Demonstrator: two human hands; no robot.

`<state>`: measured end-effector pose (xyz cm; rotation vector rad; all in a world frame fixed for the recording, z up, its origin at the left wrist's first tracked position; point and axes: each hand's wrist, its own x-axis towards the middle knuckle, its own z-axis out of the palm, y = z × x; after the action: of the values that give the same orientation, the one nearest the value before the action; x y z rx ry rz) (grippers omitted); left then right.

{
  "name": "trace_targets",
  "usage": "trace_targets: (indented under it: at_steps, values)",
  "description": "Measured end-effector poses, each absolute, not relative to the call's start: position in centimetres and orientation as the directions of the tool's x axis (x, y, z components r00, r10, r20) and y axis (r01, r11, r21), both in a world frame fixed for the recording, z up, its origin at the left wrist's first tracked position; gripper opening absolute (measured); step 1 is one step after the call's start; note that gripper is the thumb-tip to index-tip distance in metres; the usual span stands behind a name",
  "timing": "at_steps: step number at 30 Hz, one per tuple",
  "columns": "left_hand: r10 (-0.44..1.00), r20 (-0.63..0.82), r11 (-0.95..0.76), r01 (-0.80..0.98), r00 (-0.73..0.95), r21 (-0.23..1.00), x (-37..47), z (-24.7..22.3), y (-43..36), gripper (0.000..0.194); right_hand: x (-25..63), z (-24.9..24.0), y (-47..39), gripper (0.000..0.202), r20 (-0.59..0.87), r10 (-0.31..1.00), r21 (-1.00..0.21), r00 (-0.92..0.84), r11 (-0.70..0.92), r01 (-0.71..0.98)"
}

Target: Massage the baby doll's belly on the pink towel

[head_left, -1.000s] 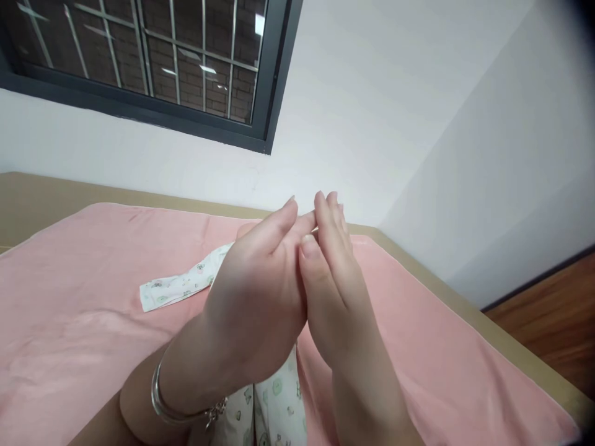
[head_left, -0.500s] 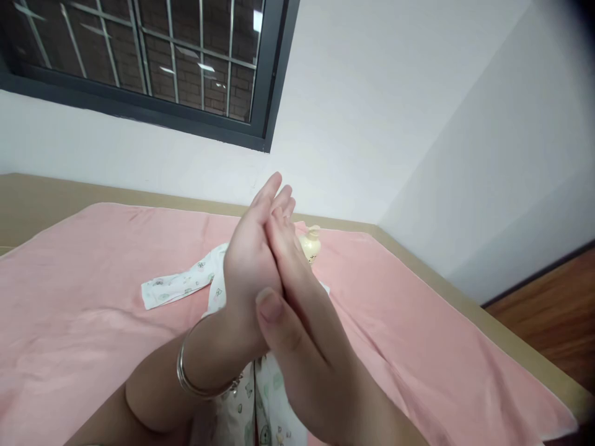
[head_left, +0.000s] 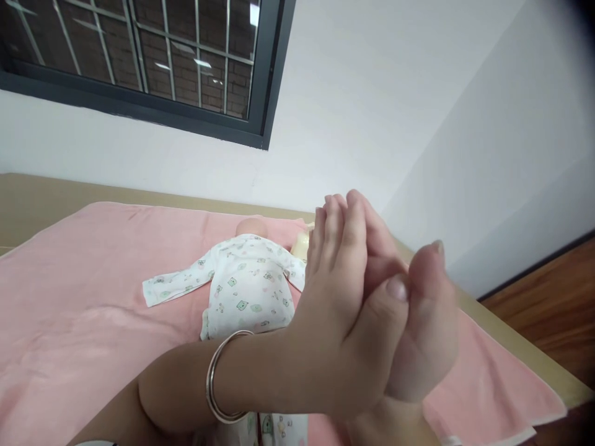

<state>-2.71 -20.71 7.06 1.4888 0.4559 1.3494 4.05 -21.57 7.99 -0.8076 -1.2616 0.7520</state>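
Toward four o'clock, the flattened left hand (head_left: 332, 310) was pressed against the unclenched right hand (head_left: 425, 334), a patterned outfit (head_left: 251, 285) being spread at nine o'clock from them.

The doll (head_left: 251, 285) lay left of the touching left hand (head_left: 341, 297) and right hand (head_left: 425, 334), on a blanket (head_left: 93, 297) spread over a table (head_left: 32, 192). A container (head_left: 301, 244) sat behind the left hand; the window (head_left: 186, 62) was beyond, up to the left.
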Motion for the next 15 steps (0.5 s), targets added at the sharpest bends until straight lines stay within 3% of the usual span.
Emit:
trace_targets:
  at_steps: [5,10,15]
  values:
    - [0.753,0.525,-0.366,-0.412,0.396,0.835,-4.4,7.5,-20.5,0.057,3.4,7.3,-21.9,0.069,0.528,0.837,-0.848,0.145,0.527,0.049]
    - [0.823,0.436,-0.253,-0.451,0.364,0.856,-4.7,7.9,-18.7,0.056,1.9,6.1,-21.1,0.063,0.517,0.848,-0.854,0.118,0.520,0.013]
    - [0.883,0.375,-0.243,-0.406,0.284,0.881,-5.6,8.9,-17.6,0.056,0.9,4.6,-21.2,0.078,0.525,0.851,-0.839,-0.023,0.521,0.153]
